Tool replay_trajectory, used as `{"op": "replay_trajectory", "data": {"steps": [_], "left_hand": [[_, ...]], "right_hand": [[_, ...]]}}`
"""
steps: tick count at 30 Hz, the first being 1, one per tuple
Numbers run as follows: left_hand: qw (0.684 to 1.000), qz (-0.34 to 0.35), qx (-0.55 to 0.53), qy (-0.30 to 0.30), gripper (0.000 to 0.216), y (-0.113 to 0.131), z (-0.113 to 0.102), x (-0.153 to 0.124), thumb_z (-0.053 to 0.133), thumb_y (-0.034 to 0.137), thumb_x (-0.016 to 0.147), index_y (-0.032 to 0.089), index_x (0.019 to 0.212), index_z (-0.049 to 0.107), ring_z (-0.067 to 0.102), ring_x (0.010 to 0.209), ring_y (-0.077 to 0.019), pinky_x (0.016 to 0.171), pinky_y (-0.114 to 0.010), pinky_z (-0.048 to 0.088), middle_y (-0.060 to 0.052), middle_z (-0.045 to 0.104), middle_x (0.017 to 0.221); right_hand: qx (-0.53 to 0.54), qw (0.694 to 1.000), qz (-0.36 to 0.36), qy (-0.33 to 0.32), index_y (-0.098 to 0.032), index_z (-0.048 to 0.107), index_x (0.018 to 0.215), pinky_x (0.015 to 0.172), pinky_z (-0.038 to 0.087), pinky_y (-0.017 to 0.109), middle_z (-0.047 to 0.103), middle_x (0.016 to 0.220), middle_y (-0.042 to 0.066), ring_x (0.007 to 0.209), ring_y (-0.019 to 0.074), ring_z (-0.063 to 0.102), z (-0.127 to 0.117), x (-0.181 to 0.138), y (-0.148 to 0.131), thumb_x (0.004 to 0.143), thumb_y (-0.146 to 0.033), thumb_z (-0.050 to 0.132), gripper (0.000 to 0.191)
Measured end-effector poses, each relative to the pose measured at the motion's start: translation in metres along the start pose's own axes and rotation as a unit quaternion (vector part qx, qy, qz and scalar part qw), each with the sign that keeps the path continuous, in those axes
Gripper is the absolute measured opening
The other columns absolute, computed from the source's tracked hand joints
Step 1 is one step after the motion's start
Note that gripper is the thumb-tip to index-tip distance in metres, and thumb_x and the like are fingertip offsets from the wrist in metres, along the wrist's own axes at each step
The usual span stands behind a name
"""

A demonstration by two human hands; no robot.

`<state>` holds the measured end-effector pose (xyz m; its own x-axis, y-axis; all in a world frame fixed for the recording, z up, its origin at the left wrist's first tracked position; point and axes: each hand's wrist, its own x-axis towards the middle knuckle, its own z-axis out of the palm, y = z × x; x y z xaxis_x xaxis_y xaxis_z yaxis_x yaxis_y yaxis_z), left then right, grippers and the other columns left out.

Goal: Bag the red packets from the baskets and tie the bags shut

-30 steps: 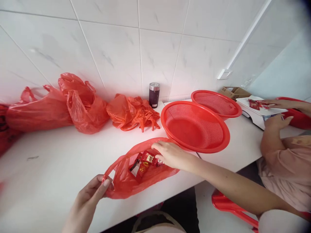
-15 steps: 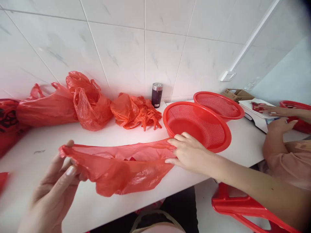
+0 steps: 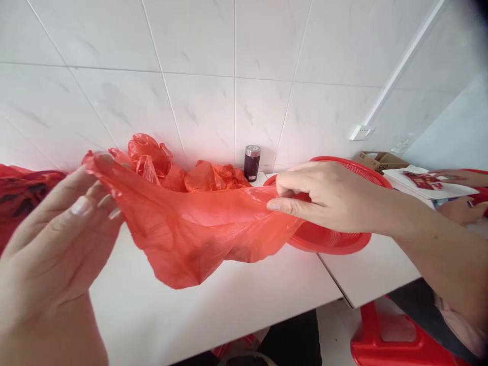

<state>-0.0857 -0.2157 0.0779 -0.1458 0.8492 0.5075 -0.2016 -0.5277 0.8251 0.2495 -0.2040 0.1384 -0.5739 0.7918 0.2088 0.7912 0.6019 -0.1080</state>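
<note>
A thin red plastic bag [image 3: 198,234] is stretched between my two hands, raised above the white table [image 3: 213,315]. My left hand [image 3: 72,223] grips the bag's left end, its fingers pinched on the plastic. At the other end, my right hand [image 3: 320,195] is closed on the bag's rim between thumb and fingers. Directly behind and below my right hand sits a red mesh basket [image 3: 343,246], partly covered by the hand and the bag. The bag sags in the middle, and what it may hold is hidden.
Along the tiled wall lie more red plastic bags [image 3: 148,155]. A dark tumbler [image 3: 252,165] stands beside them. A second red basket [image 3: 366,170] and a cardboard box [image 3: 381,160] are at the back right. Another person's hand [image 3: 463,177] is near a red packet [image 3: 421,180]; a red stool [image 3: 400,340] is below.
Both hands have lifted the bag higher and nearer to me, so it now covers part of the bags and basket behind. My view has tilted up.
</note>
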Motion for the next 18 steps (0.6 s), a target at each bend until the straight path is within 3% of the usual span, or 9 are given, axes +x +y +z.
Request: {"op": "replay_trajectory", "data": {"steps": [2,4,6,9,11,13,15,18], "left_hand": [[0.996,-0.035,-0.020,-0.076,0.051,-0.012,-0.003,0.007,0.061,0.032,0.083,0.020,0.132,0.052,0.060,0.112,-0.0307,0.094,-0.052,0.048,-0.008,0.065,0.121],[0.985,-0.108,-0.038,-0.128,0.061,-0.025,-0.007,0.010,0.063,0.038,0.083,0.025,0.139,0.044,0.067,0.094,-0.0258,0.082,-0.045,0.055,-0.003,0.069,0.097],[0.971,-0.165,-0.060,-0.160,0.067,-0.035,-0.006,0.011,0.063,0.044,0.083,0.028,0.143,0.037,0.069,0.077,-0.0198,0.074,-0.037,0.057,0.004,0.060,0.071],[0.948,-0.221,-0.071,-0.219,0.064,-0.043,0.007,0.010,0.062,0.041,0.085,0.027,0.142,0.036,0.060,0.059,-0.0115,0.074,-0.033,0.056,0.008,0.043,0.060],[0.928,-0.260,-0.049,-0.261,0.057,-0.044,0.022,0.011,0.062,0.036,0.085,0.024,0.137,0.043,0.049,0.051,-0.0070,0.069,-0.028,0.054,0.009,0.041,0.061],[0.903,-0.296,-0.004,-0.312,0.045,-0.044,0.038,0.010,0.065,0.031,0.082,0.021,0.125,0.056,0.043,0.050,-0.0057,0.060,-0.023,0.050,0.008,0.043,0.063],[0.883,-0.313,0.055,-0.346,0.025,-0.044,0.052,0.008,0.071,0.028,0.076,0.017,0.098,0.068,0.044,0.051,-0.0065,0.053,-0.021,0.045,0.006,0.046,0.061],[0.880,-0.332,0.130,-0.313,0.014,-0.047,0.062,0.004,0.073,0.030,0.071,0.016,0.074,0.069,0.045,0.051,-0.0069,0.046,-0.019,0.040,0.005,0.045,0.060]], "right_hand": [[0.034,0.999,0.025,-0.018,-0.024,0.055,0.069,0.053,0.035,0.026,0.047,0.054,-0.004,0.050,0.0100,0.046,-0.004,0.006,0.005,0.091,-0.053,0.050,0.036],[0.046,0.998,0.043,-0.017,-0.024,0.056,0.074,0.049,0.031,0.024,0.046,0.054,-0.005,0.046,0.0080,0.041,-0.007,0.011,0.007,0.090,-0.047,0.054,0.028],[0.092,0.995,0.039,-0.004,-0.024,0.056,0.081,0.049,0.031,0.022,0.047,0.056,-0.006,0.047,0.0072,0.042,-0.009,0.018,0.006,0.089,-0.042,0.055,0.020],[0.224,0.974,-0.016,-0.012,-0.024,0.054,0.092,0.053,0.035,0.020,0.052,0.065,-0.007,0.055,0.0070,0.050,-0.006,0.030,-0.004,0.090,-0.040,0.054,0.016],[0.286,0.957,-0.048,-0.030,-0.023,0.052,0.095,0.053,0.037,0.020,0.055,0.071,-0.006,0.056,0.0068,0.052,0.002,0.042,-0.015,0.089,-0.038,0.054,0.016],[0.323,0.942,-0.079,-0.039,-0.022,0.051,0.094,0.053,0.038,0.020,0.057,0.075,-0.005,0.057,0.0069,0.053,0.013,0.057,-0.030,0.088,-0.035,0.057,0.015],[0.351,0.927,-0.124,-0.053,-0.021,0.051,0.089,0.055,0.041,0.021,0.058,0.077,-0.004,0.062,0.0076,0.054,0.026,0.072,-0.046,0.086,-0.033,0.059,0.014],[0.390,0.899,-0.189,-0.072,-0.020,0.052,0.082,0.061,0.045,0.021,0.060,0.082,-0.003,0.072,0.0090,0.057,0.043,0.087,-0.064,0.084,-0.032,0.062,0.016]]}}
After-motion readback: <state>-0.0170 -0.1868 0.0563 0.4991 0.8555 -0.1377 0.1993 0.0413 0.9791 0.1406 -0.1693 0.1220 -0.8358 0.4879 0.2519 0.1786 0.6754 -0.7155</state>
